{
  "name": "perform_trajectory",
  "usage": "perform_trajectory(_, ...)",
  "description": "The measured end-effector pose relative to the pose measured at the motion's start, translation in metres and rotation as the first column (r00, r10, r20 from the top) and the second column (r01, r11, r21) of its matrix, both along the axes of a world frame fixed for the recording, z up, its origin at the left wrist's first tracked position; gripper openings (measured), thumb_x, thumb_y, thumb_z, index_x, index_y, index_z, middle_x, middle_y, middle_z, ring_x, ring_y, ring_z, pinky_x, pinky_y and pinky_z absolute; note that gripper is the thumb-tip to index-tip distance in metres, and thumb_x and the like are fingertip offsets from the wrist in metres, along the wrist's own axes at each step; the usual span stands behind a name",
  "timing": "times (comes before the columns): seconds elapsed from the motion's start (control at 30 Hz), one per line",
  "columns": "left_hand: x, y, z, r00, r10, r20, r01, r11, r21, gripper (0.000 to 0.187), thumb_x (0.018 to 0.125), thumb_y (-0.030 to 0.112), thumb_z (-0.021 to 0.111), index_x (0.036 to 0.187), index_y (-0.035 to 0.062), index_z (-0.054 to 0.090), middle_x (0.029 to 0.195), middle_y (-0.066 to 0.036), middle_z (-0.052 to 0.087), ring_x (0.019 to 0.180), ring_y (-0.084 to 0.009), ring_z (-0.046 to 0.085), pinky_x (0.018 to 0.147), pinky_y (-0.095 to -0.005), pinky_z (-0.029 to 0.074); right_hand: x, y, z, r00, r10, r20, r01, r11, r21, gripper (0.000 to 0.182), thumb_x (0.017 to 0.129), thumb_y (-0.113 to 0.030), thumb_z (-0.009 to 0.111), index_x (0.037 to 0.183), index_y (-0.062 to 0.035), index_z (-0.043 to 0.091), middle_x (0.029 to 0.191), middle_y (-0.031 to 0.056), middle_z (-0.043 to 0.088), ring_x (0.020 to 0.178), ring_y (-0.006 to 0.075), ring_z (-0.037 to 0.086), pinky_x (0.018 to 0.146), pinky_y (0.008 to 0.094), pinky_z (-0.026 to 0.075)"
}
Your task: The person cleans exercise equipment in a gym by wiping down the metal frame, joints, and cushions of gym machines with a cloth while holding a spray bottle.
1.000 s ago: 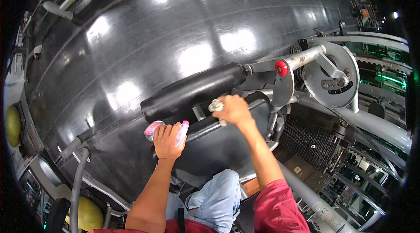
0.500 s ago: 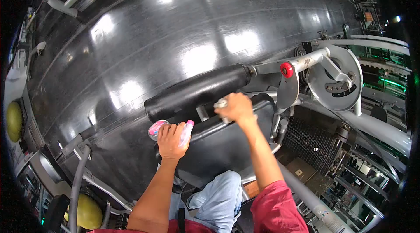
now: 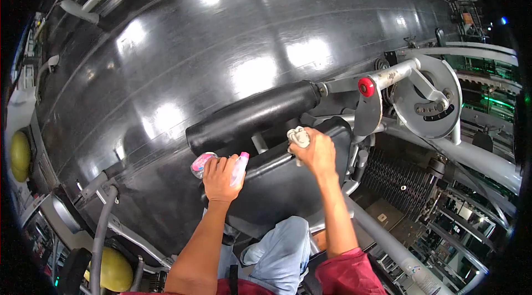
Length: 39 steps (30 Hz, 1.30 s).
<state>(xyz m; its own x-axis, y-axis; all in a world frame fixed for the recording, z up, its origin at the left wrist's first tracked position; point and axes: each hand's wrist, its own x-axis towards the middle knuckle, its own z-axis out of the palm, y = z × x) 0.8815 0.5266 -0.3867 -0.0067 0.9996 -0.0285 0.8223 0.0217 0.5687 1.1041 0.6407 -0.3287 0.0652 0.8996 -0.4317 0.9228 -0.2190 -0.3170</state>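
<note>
My left hand [image 3: 223, 178] is wrapped round a clear spray bottle [image 3: 239, 168] with a pink label and a pink tip, held over the near left part of a black padded seat [image 3: 277, 198]. A bunched whitish cloth [image 3: 299, 137] is gripped in my right hand [image 3: 317, 154], at the seat's far edge. Whether the cloth presses on the pad there is hard to tell. Just beyond both hands lies a black padded roller [image 3: 255, 115], joined to a metal arm on its right.
To the right stands a grey machine frame with a round adjustment plate [image 3: 426, 98] and a red-capped lever end [image 3: 366, 87]. A weight stack [image 3: 396, 181] sits below it. Yellow-green round pads [image 3: 113, 269] are at the left. Shiny black flooring [image 3: 183, 57] stretches ahead.
My right hand has shifted slightly right and toward me along the seat's far edge with the cloth. My left hand stays nearly where it was, still holding the bottle.
</note>
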Motion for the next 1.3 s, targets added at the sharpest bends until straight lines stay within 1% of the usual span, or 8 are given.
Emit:
perform_trajectory(0.07,0.0,-0.001,-0.001,1.0,0.005,-0.007,-0.005,1.0,0.0,0.044,0.067,0.017,0.076,0.108,0.0112,0.06,0.091,-0.008,0.059,0.093,-0.033,0.056,0.087,-0.0449,0.043,-0.016,-0.018,0.002,0.998,0.02,0.055,-0.026,0.993,0.111,0.039,0.068,-0.025,0.077,0.101,-0.006,0.07,0.093,0.0168,0.07,0.082,0.0358,0.068,0.075,0.0437,0.054)
perform_trajectory(0.3,0.001,-0.001,-0.003,0.999,-0.01,-0.036,0.01,1.0,-0.013,0.043,0.067,0.016,0.076,0.106,0.0112,0.06,0.091,-0.007,0.06,0.093,-0.0325,0.056,0.086,-0.0443,0.043,-0.044,-0.07,0.007,0.922,0.128,-0.365,-0.069,0.983,0.171,0.046,0.067,-0.014,0.08,0.111,-0.0153,0.067,0.102,0.0076,0.066,0.093,0.0305,0.066,0.081,0.0403,0.053)
perform_trajectory(0.4,0.001,-0.001,-0.003,0.999,-0.01,-0.032,0.01,1.0,0.003,0.042,0.067,0.015,0.075,0.106,0.0115,0.06,0.091,-0.007,0.06,0.092,-0.0327,0.056,0.086,-0.0438,0.043,-0.017,-0.078,0.007,0.953,0.098,-0.286,-0.033,0.974,0.225,0.048,0.067,-0.009,0.079,0.113,-0.0163,0.066,0.107,0.006,0.064,0.099,0.028,0.064,0.083,0.0379,0.053)
perform_trajectory(0.53,0.001,-0.001,-0.003,0.999,-0.005,-0.048,0.005,1.0,-0.005,0.037,0.071,0.019,0.073,0.106,0.012,0.062,0.088,-0.007,0.059,0.089,-0.031,0.057,0.088,-0.0434,0.044,0.011,-0.076,0.001,0.985,-0.098,-0.141,0.142,0.929,0.342,0.049,0.066,-0.006,0.078,0.112,-0.0167,0.066,0.106,0.0053,0.064,0.098,0.0294,0.057,0.088,0.0387,0.048)
perform_trajectory(0.73,0.002,-0.002,-0.004,0.999,-0.001,-0.046,0.001,1.0,-0.012,0.036,0.074,0.021,0.071,0.107,0.0113,0.062,0.091,-0.008,0.061,0.092,-0.0311,0.056,0.089,-0.0437,0.043,-0.029,-0.117,-0.027,0.841,-0.372,-0.394,0.52,0.757,0.395,0.048,0.063,-0.001,0.077,0.109,-0.0068,0.065,0.105,0.0112,0.065,0.098,0.0317,0.058,0.088,0.0387,0.047)
perform_trajectory(1.0,0.003,0.0,-0.002,0.997,-0.015,-0.075,0.016,1.0,0.014,0.036,0.075,0.024,0.071,0.108,0.0109,0.063,0.093,-0.007,0.061,0.094,-0.0308,0.056,0.092,-0.044,0.042,-0.005,-0.131,-0.016,0.969,-0.047,-0.242,0.141,0.91,0.39,0.051,0.063,-0.009,0.079,0.112,-0.0166,0.068,0.108,0.0054,0.064,0.101,0.0278,0.058,0.085,0.0388,0.051)
perform_trajectory(1.13,0.003,0.001,-0.002,0.998,-0.013,-0.055,0.014,1.0,0.027,0.035,0.076,0.023,0.07,0.108,0.0109,0.063,0.093,-0.008,0.062,0.092,-0.0313,0.057,0.089,-0.0432,0.043,0.025,-0.116,-0.029,0.891,-0.381,-0.247,0.453,0.783,0.427,0.042,0.07,-0.01,0.076,0.111,-0.0135,0.068,0.106,0.0112,0.058,0.101,0.0307,0.056,0.088,0.0398,0.047)
perform_trajectory(1.3,0.003,0.001,-0.001,0.999,-0.004,-0.049,0.006,0.999,0.046,0.035,0.077,0.023,0.069,0.109,0.0112,0.063,0.092,-0.008,0.062,0.091,-0.0311,0.057,0.088,-0.0429,0.043,-0.015,-0.123,-0.031,0.782,-0.497,-0.376,0.62,0.675,0.399,0.037,0.072,-0.009,0.075,0.109,-0.0086,0.068,0.098,0.0119,0.061,0.094,0.0309,0.06,0.086,0.0387,0.048)
